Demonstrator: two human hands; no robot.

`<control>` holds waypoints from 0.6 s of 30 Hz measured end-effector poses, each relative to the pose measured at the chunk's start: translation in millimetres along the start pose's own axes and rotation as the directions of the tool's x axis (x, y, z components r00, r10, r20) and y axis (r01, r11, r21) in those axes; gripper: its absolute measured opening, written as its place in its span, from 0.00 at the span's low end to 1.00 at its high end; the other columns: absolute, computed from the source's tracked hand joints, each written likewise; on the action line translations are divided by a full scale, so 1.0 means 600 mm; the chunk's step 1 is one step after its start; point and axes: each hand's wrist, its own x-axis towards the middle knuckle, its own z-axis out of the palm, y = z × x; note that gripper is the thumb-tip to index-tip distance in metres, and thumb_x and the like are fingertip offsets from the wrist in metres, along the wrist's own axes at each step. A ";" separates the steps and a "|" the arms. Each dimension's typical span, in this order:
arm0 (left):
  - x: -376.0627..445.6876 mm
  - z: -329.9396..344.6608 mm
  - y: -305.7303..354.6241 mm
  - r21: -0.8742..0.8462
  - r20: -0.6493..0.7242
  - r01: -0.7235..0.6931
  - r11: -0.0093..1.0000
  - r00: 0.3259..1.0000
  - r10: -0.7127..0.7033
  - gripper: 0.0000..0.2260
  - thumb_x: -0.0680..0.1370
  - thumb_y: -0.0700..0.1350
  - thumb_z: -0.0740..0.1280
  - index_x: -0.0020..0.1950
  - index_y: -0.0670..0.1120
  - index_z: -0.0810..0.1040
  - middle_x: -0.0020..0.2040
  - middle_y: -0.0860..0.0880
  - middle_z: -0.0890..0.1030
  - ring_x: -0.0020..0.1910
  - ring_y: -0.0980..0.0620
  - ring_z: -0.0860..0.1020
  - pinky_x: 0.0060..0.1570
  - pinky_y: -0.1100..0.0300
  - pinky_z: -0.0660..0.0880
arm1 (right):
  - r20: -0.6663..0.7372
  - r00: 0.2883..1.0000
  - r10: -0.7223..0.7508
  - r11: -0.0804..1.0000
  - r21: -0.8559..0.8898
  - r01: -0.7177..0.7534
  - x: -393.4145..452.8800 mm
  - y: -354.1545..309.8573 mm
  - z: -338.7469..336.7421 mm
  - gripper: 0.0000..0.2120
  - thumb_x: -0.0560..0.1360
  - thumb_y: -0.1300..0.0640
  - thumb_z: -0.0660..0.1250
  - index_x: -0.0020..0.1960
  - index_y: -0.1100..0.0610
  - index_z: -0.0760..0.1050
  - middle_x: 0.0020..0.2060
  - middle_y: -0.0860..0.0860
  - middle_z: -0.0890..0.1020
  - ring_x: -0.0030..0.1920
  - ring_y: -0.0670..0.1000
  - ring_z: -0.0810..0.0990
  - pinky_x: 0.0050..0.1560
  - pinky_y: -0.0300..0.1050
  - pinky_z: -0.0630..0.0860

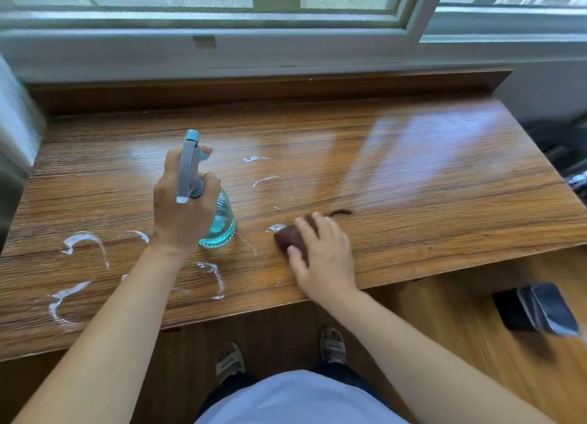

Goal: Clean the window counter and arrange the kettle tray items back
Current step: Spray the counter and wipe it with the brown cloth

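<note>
While the left hand [182, 207] has its grip wrapped round the blue spray bottle [219, 223] standing mid-surface, the right hand [324, 252] presses flat-ish fingers on a brown cloth [290, 237] beside it, foam streaks [82, 242] all over the wooden surface [413, 175].

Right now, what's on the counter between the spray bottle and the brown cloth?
In the head view, bare wood counter plus a small white foam streak beside the brown cloth, right of the spray bottle.
</note>
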 end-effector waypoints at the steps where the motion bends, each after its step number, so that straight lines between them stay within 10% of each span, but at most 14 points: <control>1: 0.000 0.001 0.000 0.007 -0.005 -0.004 1.000 1.000 0.004 0.17 0.80 0.46 0.64 0.64 0.65 0.68 0.49 0.42 0.82 0.40 0.43 0.83 0.39 0.63 0.78 | 0.040 0.996 -0.083 0.996 0.017 0.083 -0.022 -0.014 0.004 0.27 0.80 0.40 0.59 0.77 0.46 0.64 0.77 0.52 0.65 0.78 0.56 0.60 0.78 0.56 0.59; 6: 0.003 0.000 0.001 0.019 -0.018 -0.030 0.999 0.999 0.031 0.21 0.80 0.42 0.66 0.62 0.67 0.68 0.47 0.40 0.80 0.37 0.40 0.82 0.37 0.47 0.81 | 0.146 0.943 -0.300 0.951 0.119 0.285 -0.050 0.009 -0.011 0.29 0.77 0.39 0.64 0.77 0.44 0.67 0.76 0.47 0.66 0.78 0.51 0.62 0.77 0.49 0.58; 15: 0.003 -0.001 -0.001 0.037 -0.021 -0.019 0.999 1.000 0.020 0.19 0.79 0.41 0.65 0.61 0.64 0.69 0.47 0.41 0.80 0.37 0.39 0.82 0.36 0.43 0.80 | -0.082 0.960 0.269 0.962 -0.018 -0.271 0.026 0.006 0.001 0.26 0.80 0.41 0.59 0.76 0.49 0.65 0.76 0.54 0.67 0.75 0.58 0.63 0.75 0.58 0.63; 18: 0.001 -0.002 -0.003 0.075 -0.042 -0.030 0.997 0.999 0.034 0.22 0.79 0.38 0.67 0.62 0.63 0.67 0.49 0.43 0.81 0.36 0.41 0.81 0.35 0.46 0.80 | 0.028 0.994 -0.108 0.994 -0.009 0.108 -0.042 -0.031 0.008 0.27 0.80 0.41 0.60 0.76 0.47 0.64 0.76 0.52 0.66 0.77 0.56 0.61 0.76 0.55 0.61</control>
